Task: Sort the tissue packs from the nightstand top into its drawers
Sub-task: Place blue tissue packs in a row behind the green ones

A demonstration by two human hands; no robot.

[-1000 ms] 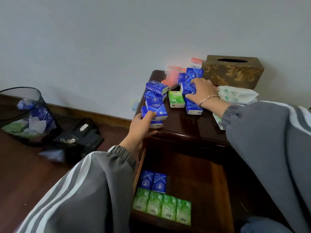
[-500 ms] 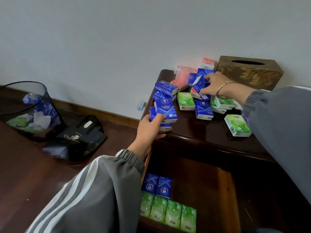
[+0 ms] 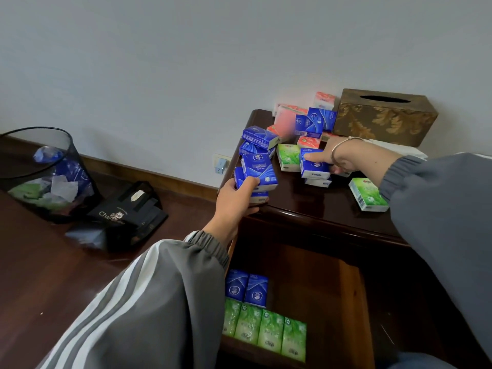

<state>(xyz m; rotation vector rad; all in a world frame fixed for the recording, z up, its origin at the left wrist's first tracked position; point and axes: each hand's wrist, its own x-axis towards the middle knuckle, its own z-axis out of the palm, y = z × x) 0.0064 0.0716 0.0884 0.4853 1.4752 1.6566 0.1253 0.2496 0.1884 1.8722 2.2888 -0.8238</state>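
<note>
While the left hand (image 3: 234, 198) grips blue packs (image 3: 257, 171) at the worktop's (image 3: 306, 206) nine o'clock edge, the right hand (image 3: 346, 158) pinches a single pack (image 3: 314, 166) near centre; more lie in the drawer (image 3: 324, 288) at six.

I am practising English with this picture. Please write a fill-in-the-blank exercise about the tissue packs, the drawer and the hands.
The drawer holds two blue packs and ____ green packs.
The left hand grips a pack coloured ____.
The right hand, with a bracelet on its ____, pinches a second pack.
Missing words: four; blue; wrist.
</note>
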